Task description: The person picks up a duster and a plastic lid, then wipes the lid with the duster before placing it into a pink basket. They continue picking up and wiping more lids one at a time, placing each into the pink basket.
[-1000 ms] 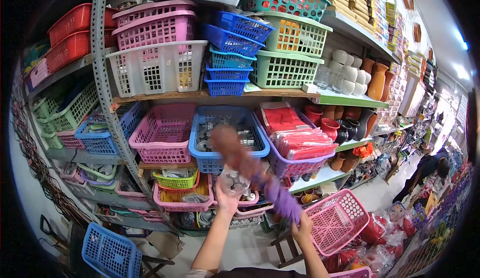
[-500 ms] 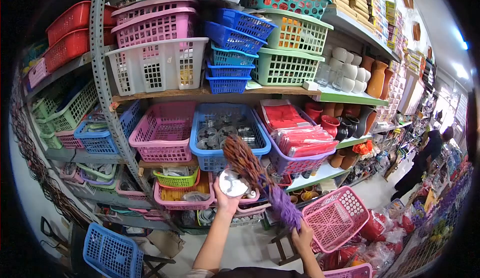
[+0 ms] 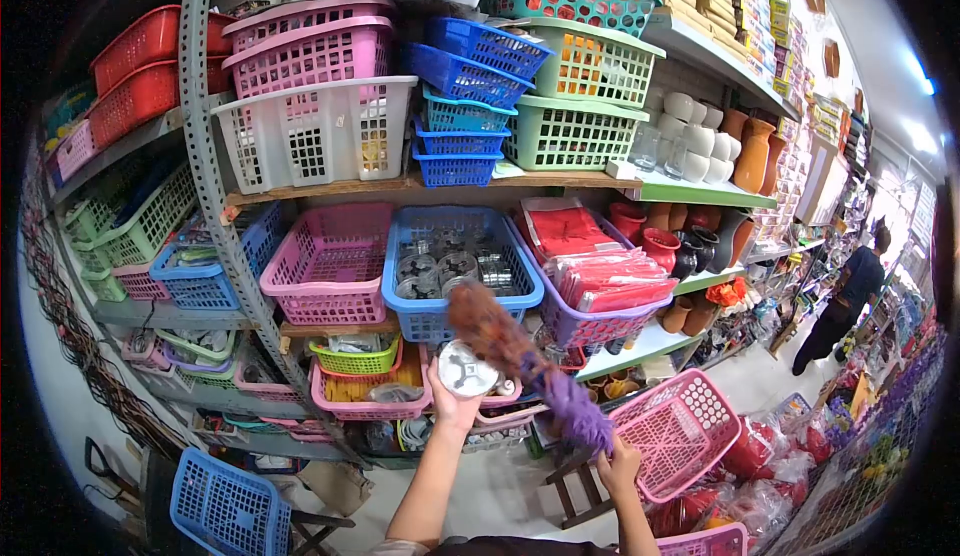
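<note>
My left hand (image 3: 453,408) is wrapped round the side of a round, clear-and-silvery container (image 3: 466,369), its flat face turned up toward me. In my right hand (image 3: 620,466) is a fluffy duster (image 3: 545,381), gripped at its purple end. Its brown-orange tip is blurred and reaches up and left, over the front rim of a blue basket (image 3: 400,305) and just above the container. Similar round clear containers (image 3: 458,268) lie inside that basket on the shelf.
A pink basket (image 3: 325,301) stands left of the blue one, and a purple basket (image 3: 580,331) with red packets (image 3: 612,281) stands right. Lower right is a tilted pink basket (image 3: 690,436) near plastic-wrapped red goods. A person (image 3: 848,296) stands in the aisle.
The duster's tip has shifted slightly and is blurred; my right hand has moved a little right. The container stays in my left hand. The person in the aisle has moved into fuller view.
</note>
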Demonstrator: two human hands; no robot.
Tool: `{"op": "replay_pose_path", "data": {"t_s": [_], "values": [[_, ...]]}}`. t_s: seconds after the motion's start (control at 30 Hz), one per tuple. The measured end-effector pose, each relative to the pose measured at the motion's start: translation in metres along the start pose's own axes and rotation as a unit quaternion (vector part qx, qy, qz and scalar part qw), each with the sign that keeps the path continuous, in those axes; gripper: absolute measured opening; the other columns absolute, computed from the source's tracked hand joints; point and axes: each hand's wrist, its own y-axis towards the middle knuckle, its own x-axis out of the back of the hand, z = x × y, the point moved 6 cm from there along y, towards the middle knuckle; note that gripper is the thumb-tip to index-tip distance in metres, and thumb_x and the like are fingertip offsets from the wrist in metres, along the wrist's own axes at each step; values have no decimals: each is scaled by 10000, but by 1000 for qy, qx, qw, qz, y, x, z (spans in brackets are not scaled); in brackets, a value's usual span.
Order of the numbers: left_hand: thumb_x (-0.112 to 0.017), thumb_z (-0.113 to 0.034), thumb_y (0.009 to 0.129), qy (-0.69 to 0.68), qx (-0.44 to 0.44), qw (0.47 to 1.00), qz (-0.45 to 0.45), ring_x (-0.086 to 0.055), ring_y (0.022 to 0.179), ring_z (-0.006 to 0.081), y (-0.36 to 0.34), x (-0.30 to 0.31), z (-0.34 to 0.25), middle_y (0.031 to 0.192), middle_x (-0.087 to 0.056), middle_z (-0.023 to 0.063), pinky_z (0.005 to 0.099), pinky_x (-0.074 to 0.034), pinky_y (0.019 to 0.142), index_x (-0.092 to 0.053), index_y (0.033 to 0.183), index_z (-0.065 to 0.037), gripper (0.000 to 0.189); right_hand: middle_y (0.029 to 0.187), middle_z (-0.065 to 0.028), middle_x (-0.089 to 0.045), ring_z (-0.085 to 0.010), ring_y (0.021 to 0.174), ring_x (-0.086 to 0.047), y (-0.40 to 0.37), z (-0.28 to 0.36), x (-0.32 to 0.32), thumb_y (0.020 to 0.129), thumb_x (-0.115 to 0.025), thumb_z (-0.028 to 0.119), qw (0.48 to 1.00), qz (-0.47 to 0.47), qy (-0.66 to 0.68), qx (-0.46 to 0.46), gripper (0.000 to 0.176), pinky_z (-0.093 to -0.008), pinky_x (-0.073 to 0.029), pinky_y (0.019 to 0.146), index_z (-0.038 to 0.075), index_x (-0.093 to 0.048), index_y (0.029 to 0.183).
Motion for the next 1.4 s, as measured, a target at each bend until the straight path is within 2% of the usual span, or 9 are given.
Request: {"op": "replay_pose_path", "data": {"t_s": [0.4, 0.57, 0.7, 0.97, 1.0, 1.1, 1.27, 1.33, 1.4], "values": [[-379, -623, 833, 8, -41, 998, 50, -480, 1127, 279, 7, 14, -10, 1233, -495, 104, 512, -363, 951, -427, 1269, -181, 622, 856, -173, -625, -339, 659, -592, -13, 7, 6, 579, -616, 109, 992, 4, -24, 127, 383, -392, -473, 582, 17, -617, 951], [-364, -578, 860, -13, -3, 999, 46, -438, 1188, 279, -1, 2, -15, 1294, -455, 72, 491, -358, 974, -394, 1310, -191, 595, 879, -184, -634, -342, 711, -618, -7, -9, -5, 526, -627, 126, 997, 11, -15, -76, 402, -410, -483, 626, 5, -614, 908], [-384, -552, 879, -95, 4, 994, 61, -474, 1134, 290, 2, 5, -9, 1227, -504, 97, 489, -386, 955, -433, 1261, -106, 589, 847, -208, -625, -348, 665, -602, -6, 15, 9, 551, -600, 101, 991, 4, -67, 117, 385, -389, -480, 586, 11, -613, 925], [-403, -493, 899, -58, 9, 997, 47, -473, 1130, 270, 0, -18, -9, 1209, -519, 82, 448, -349, 1018, -453, 1243, -98, 527, 829, -212, -619, -378, 657, -588, -15, -7, -6, 572, -604, 101, 995, -54, 42, 70, 372, -418, -473, 597, -27, -596, 921], [-378, -460, 915, -77, -19, 983, 166, -468, 1144, 264, 9, -7, -6, 1223, -512, 87, 455, -337, 1023, -450, 1244, -85, 504, 829, -212, -619, -378, 657, -588, -13, -1, -1, 572, -604, 101, 995, -55, 41, 69, 372, -418, -473, 597, -27, -596, 921], [-372, -490, 902, -139, 4, 988, 60, -465, 1149, 269, 0, -21, -6, 1261, -489, 94, 464, -339, 1019, -456, 1233, -69, 543, 799, -211, -609, -370, 716, -595, -8, 6, -7, 563, -615, 104, 999, 19, -13, 29, 364, -415, -479, 671, -31, -597, 901], [-409, -518, 866, -163, 125, 944, 258, -422, 1191, 303, 7, -14, 9, 1295, -438, 143, 486, -274, 1062, -387, 1287, -39, 638, 750, -177, -603, -365, 623, -575, -15, 10, -4, 599, -568, 73, 998, -47, 20, 39, 331, -396, -462, 585, 13, -604, 923], [-494, -562, 807, -388, 174, 905, -21, -395, 1202, 314, -5, -22, 9, 1350, -353, 149, 511, -260, 1048, -352, 1315, -60, 728, 832, -186, -628, -359, 694, -602, -13, 6, -2, 593, -621, 118, 997, 50, -11, 66, 365, -403, -487, 655, -3, -617, 937], [-519, -684, 727, -214, 74, 972, 54, -452, 1126, 332, -4, -32, -7, 1279, -426, 103, 500, -268, 1043, -397, 1286, -83, 830, 844, -187, -630, -358, 703, -605, -13, -1, -4, 600, -624, 125, 997, 40, -44, 56, 357, -404, -485, 623, 19, -624, 941]]}}
